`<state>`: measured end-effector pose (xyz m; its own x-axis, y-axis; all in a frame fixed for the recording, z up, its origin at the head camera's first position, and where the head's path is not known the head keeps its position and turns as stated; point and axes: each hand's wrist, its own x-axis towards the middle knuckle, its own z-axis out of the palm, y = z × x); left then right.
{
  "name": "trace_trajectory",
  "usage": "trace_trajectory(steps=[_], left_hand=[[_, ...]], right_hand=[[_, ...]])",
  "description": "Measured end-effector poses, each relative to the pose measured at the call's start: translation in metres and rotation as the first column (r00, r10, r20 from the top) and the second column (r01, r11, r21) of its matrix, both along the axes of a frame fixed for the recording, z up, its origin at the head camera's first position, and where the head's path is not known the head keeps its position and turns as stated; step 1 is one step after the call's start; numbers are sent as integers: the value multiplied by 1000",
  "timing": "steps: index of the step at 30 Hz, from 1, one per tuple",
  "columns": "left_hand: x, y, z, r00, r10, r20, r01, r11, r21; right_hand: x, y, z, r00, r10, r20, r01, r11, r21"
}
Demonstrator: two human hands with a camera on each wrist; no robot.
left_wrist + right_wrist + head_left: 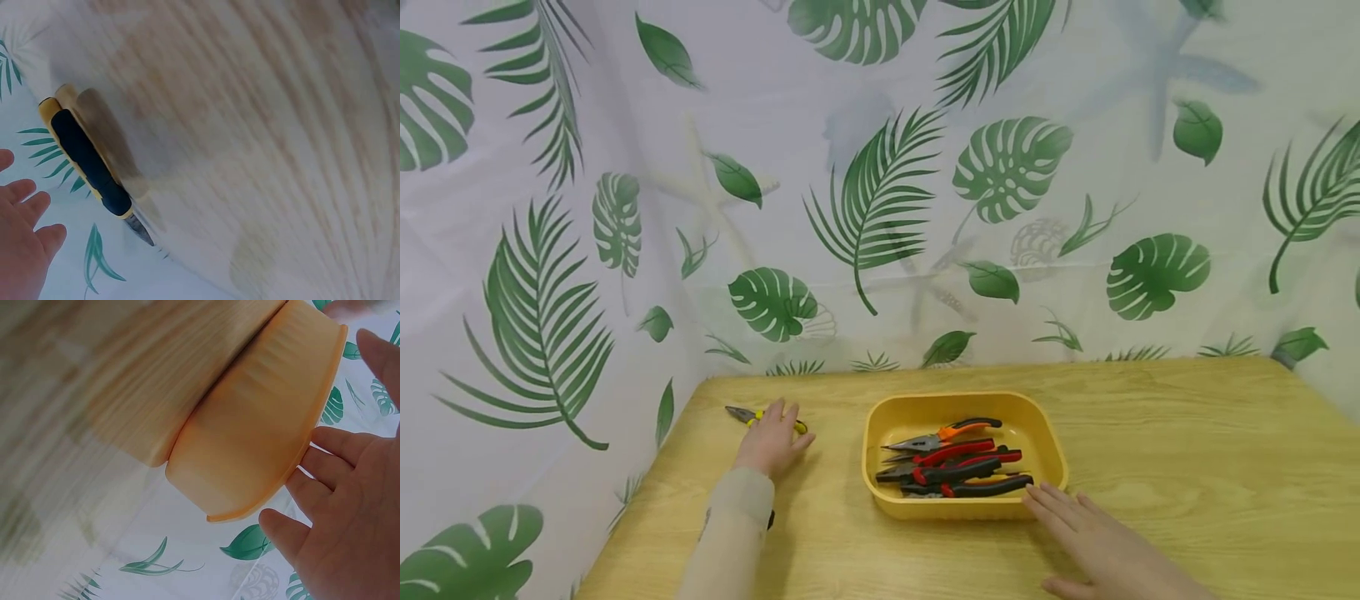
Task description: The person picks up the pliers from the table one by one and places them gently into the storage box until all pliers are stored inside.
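Note:
Needle-nose pliers [741, 413] with yellow and black handles lie on the table at the far left. My left hand [771, 437] is over their handles, hiding part of them. The left wrist view shows the fingers loosely extended, with a gap between them and the pliers [87, 156]. A yellow plastic basin [955, 507] stands at the centre. Inside it are orange-and-black needle-nose pliers [951, 433] and several red-and-black pliers [958, 472], piled together. My right hand [1097, 533] has its fingers straight, the fingertips right at the basin's near right rim [294, 467].
The wood-grain table [1187, 467] reaches back to a white leaf-print cloth [880, 333]. More of this cloth hangs along the left side, by the table's left edge.

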<state>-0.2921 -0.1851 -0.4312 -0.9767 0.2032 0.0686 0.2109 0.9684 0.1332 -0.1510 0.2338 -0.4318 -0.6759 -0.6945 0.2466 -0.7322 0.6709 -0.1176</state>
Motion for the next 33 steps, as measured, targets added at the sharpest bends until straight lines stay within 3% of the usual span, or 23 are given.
trace_trajectory(steps=[8, 14, 20, 33], left_hand=[[5, -3, -1, 986, 57, 157, -53, 998, -29], [5, -9, -7, 967, 98, 234, -95, 995, -26], [5, -8, -7, 965, 93, 244, -94, 996, -6], [6, 0, -2, 956, 67, 285, -76, 997, 20]], right_hand=[[1, -3, -2, 1000, 6, 9, -6, 1000, -2], [3, -7, 2, 993, -35, 115, 34, 999, 13], [2, -5, -1, 1000, -1, 19, 1, 1000, 0], [1, -3, -1, 998, 15, -59, -17, 1000, -21]])
